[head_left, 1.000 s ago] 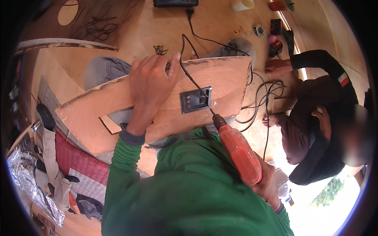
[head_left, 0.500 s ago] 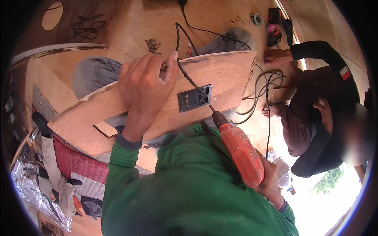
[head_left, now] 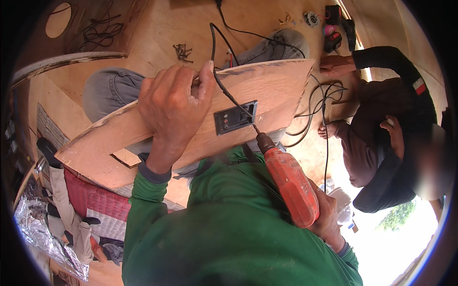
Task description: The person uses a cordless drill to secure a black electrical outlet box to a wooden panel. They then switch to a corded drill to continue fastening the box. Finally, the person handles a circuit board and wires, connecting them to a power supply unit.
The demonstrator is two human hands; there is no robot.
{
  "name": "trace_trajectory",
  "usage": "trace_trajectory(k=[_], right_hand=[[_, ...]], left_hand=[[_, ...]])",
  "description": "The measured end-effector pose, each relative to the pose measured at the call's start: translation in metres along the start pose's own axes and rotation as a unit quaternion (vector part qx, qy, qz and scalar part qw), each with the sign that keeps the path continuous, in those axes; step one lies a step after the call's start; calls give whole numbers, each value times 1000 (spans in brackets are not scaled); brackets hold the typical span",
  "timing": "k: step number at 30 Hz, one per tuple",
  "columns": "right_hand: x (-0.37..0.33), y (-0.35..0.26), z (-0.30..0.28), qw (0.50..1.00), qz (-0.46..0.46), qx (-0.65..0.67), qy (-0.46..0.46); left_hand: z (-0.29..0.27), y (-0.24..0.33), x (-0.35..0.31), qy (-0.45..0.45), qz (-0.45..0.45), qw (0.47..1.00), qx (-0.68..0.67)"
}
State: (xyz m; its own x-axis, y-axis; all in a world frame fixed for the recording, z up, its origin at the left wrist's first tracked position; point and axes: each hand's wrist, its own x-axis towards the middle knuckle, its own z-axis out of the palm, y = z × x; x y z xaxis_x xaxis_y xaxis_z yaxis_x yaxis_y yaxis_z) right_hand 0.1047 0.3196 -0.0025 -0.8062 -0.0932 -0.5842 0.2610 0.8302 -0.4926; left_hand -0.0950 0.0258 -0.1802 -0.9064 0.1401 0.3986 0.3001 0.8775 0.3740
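A black socket plate (head_left: 229, 121) sits flat on the face of a wooden panel (head_left: 281, 86), right of the panel's middle, and the panel lies over the person's grey-trousered knees (head_left: 112, 90). The bit of a red drill (head_left: 293, 186) reaches the plate's lower right corner, its body slanting away toward five o'clock. The right hand (head_left: 327, 214) is closed around the drill's handle, though most of its fingers are hidden behind the casing. At ten o'clock from the plate the left hand (head_left: 174, 97) lies over the panel, its fingers bent and their tips hidden — I cannot tell whether it grips the edge or only presses. Its raised thumb is right beside a black cable (head_left: 220, 83), which rises from the plate's right side toward eleven o'clock. A rectangular cutout (head_left: 126, 157) opens in the panel at eight o'clock. On the wooden floor, a little heap of screws (head_left: 182, 52) lies at eleven o'clock, a round metal part (head_left: 311, 19) at one and loops of dark cable (head_left: 324, 100) near three. Beyond those loops — also at three — a co-worker in dark clothes (head_left: 377, 124) sits. Farther out at eight o'clock are a red quilted cushion (head_left: 100, 193) and crumpled silver foil (head_left: 45, 233).
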Motion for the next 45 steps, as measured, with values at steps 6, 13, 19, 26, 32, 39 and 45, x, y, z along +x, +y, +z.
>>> trace_trajectory(k=[6,13,19,26,32,39,45], right_hand=[[2,-1,-2,1000,-2,-4,-9],[2,-2,-1,1000,-4,-5,0],[0,-1,-1,1000,0,-15,-1],[2,-2,-1,1000,-6,-10,2],[2,-4,-1,1000,10,-12,-3],[2,-7,-4,1000,20,0,-13],[2,-4,-3,1000,1,-29,-3]], left_hand=[[0,0,0,8,6,1000,-5],[0,0,-1,14,5,1000,-11],[-1,1,0,11,5,1000,-11],[-2,2,-1,7,0,1000,-8],[-2,1,-1,8,-1,1000,-12],[-2,2,-1,5,1,1000,-9],[-3,2,0,2,1,1000,-9]])
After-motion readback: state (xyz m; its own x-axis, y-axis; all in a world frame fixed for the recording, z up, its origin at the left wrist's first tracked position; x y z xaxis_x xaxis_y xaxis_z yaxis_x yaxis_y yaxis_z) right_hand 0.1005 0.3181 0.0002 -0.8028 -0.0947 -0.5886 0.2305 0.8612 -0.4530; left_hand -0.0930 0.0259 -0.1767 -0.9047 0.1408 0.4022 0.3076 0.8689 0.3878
